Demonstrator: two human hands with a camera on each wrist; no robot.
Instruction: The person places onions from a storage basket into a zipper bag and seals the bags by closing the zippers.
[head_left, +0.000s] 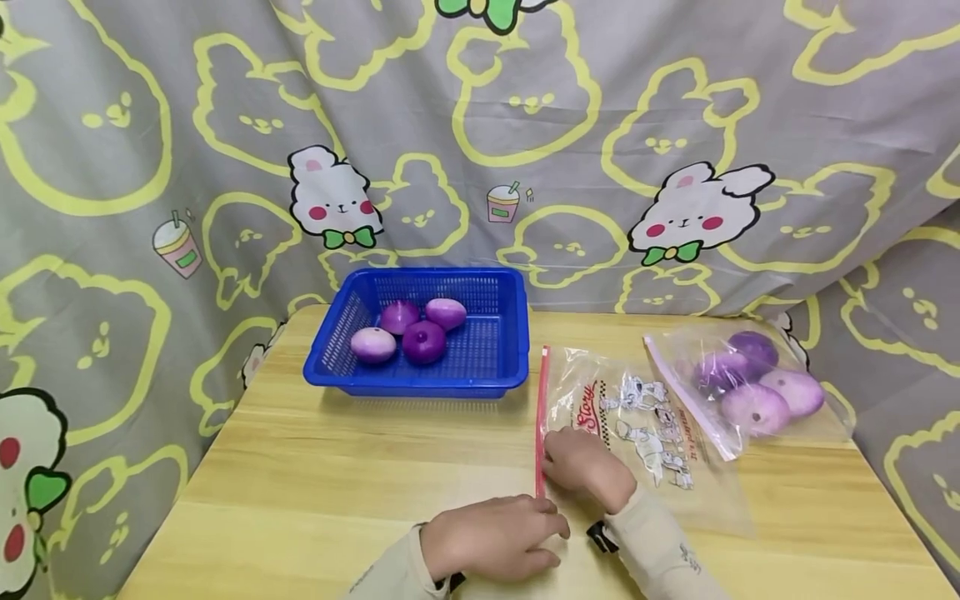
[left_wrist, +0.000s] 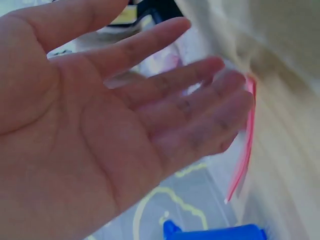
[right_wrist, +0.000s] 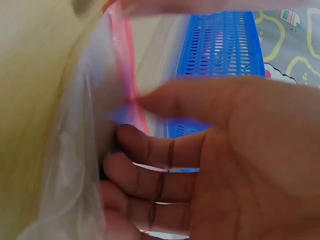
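Observation:
A clear zip bag [head_left: 600, 433] with cartoon print lies flat on the table, its red zip edge [head_left: 541, 417] facing left. My right hand [head_left: 588, 468] is at that edge, fingers curled, and pinches the zip strip [right_wrist: 126, 65] with the thumb in the right wrist view. Close to the lower end of the edge is my left hand [head_left: 498, 537]. Its fingers are extended and spread, and the palm [left_wrist: 90, 135] bears nothing in the left wrist view. Whether its fingertips touch the bag cannot be told.
Behind to the left stands a blue basket [head_left: 420, 388] with several purple, onion-like vegetables [head_left: 424, 342] in it. At the right, a second zip bag [head_left: 690, 400] contains several similar purple vegetables [head_left: 756, 408]. A patterned curtain [head_left: 420, 100] hangs along the back of the wooden table [head_left: 337, 467].

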